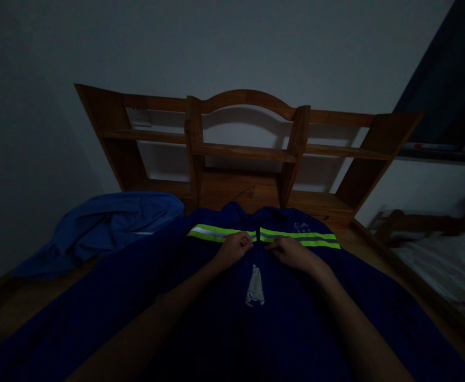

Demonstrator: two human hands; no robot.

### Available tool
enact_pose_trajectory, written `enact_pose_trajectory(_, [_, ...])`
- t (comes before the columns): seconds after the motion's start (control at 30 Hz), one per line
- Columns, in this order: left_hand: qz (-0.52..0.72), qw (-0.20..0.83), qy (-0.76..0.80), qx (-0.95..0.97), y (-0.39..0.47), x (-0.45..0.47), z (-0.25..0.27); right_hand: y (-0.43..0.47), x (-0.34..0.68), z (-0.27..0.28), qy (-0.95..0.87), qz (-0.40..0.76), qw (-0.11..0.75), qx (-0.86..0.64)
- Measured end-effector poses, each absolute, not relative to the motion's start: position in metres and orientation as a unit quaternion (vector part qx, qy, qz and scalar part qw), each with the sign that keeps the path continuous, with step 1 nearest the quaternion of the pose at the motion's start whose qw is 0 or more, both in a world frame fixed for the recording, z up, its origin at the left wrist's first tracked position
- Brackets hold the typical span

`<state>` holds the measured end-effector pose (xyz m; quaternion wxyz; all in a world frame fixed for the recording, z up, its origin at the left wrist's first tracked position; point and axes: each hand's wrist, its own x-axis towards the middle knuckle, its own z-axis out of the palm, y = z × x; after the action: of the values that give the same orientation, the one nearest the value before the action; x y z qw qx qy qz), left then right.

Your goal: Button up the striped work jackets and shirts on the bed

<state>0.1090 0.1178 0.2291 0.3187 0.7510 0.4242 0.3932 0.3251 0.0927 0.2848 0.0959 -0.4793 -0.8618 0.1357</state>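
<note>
A dark blue work jacket (296,307) with yellow-green reflective stripes lies spread out in front of me, its collar at the far end and its sleeves reaching out to both sides. My left hand (234,249) is closed at the front edge, just by the left stripe (208,232). Across the front opening, my right hand (290,252) pinches the other edge below the right stripe (315,240). Between my forearms a pale grey-white patch (256,289) shows at the opening; what it is I cannot make out. The pinched fabric is mostly hidden by my fingers.
Behind the jacket stands a wooden shelf unit (244,152) against the wall. A lighter blue garment (116,220) lies crumpled at the left. On the right are a pale cloth (447,265) and a dark curtain (447,74). The room is dim.
</note>
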Motion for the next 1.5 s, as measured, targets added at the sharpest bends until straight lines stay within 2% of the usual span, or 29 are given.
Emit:
enact_pose_trajectory(0.23, [0.411, 0.351, 0.416, 0.731, 0.119, 0.108, 0.228, 0.092, 0.322, 0.283, -0.862, 0.12, 0.095, -0.483])
enact_pose_trajectory(0.67, [0.397, 0.301, 0.427, 0.755, 0.119, 0.107, 0.227, 0.088, 0.318, 0.29, -0.856, 0.115, 0.094, -0.494])
enact_pose_trajectory(0.87, [0.425, 0.383, 0.435, 0.695, 0.119, 0.105, 0.23, 0.089, 0.316, 0.28, -0.861, 0.09, 0.092, -0.492])
enact_pose_trajectory(0.97, [0.45, 0.496, 0.449, 0.591, 0.122, 0.101, 0.239, 0.093, 0.318, 0.28, -0.864, 0.101, 0.131, -0.475])
enact_pose_trajectory(1.03, [0.472, 0.562, 0.442, 0.515, 0.123, 0.098, 0.249, 0.096, 0.321, 0.285, -0.861, 0.127, 0.194, -0.452])
enact_pose_trajectory(1.2, [0.54, 0.589, 0.391, 0.457, 0.12, 0.099, 0.26, 0.098, 0.325, 0.306, -0.801, 0.253, 0.392, -0.375])
enact_pose_trajectory(1.33, [0.525, 0.568, 0.379, 0.508, 0.116, 0.11, 0.247, 0.096, 0.316, 0.303, -0.778, 0.326, 0.4, -0.359])
enact_pose_trajectory(1.5, [0.495, 0.491, 0.388, 0.603, 0.114, 0.113, 0.237, 0.098, 0.305, 0.279, -0.787, 0.313, 0.377, -0.375])
